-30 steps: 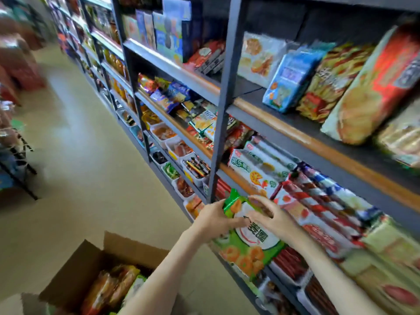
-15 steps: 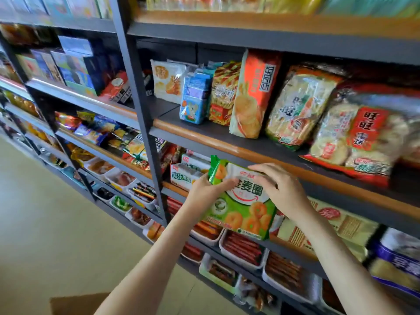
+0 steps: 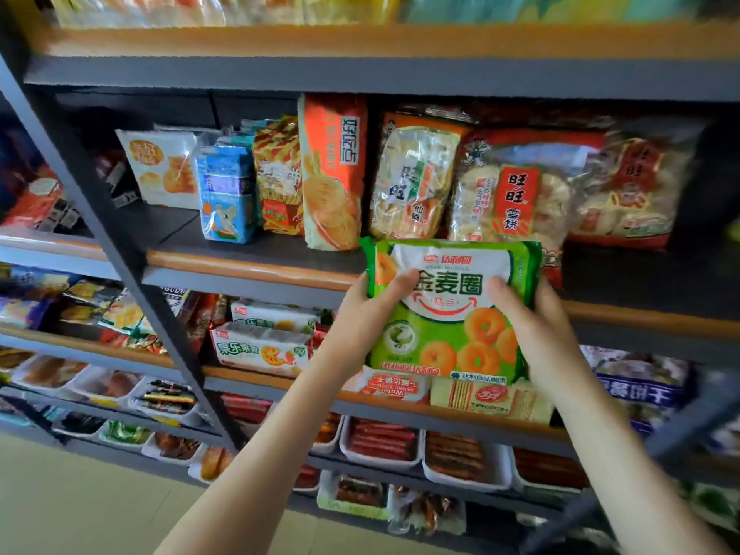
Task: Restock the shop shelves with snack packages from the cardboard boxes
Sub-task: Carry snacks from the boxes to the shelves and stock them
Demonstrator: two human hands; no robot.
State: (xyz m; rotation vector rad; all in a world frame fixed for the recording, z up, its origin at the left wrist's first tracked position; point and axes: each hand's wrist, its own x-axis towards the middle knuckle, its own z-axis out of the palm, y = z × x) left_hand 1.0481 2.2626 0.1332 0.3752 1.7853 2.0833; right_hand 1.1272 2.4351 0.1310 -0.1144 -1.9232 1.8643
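A green and white snack package [image 3: 448, 314] with orange ring biscuits printed on it is held upright in front of the shelving. My left hand [image 3: 370, 314] grips its left edge, thumb across the front. On the other side, my right hand [image 3: 532, 330] grips the right edge, thumb also on the front. The package hangs level with the front lip of the dark shelf [image 3: 248, 250] that carries standing biscuit and rice-cracker bags. The cardboard box is out of view.
An orange bag [image 3: 332, 170], clear rice-cracker bags [image 3: 516, 194] and a blue pack [image 3: 226, 194] stand on that shelf, with bare shelf board at its left. A slanted grey upright [image 3: 132, 274] divides the bays. Lower shelves hold flat packs and white trays [image 3: 380, 442] of snacks.
Both hands have lifted the green package from the lower shelf level up to the front edge of the rice-cracker shelf and turned it upright. The view swung toward the shelves; the box left the frame.
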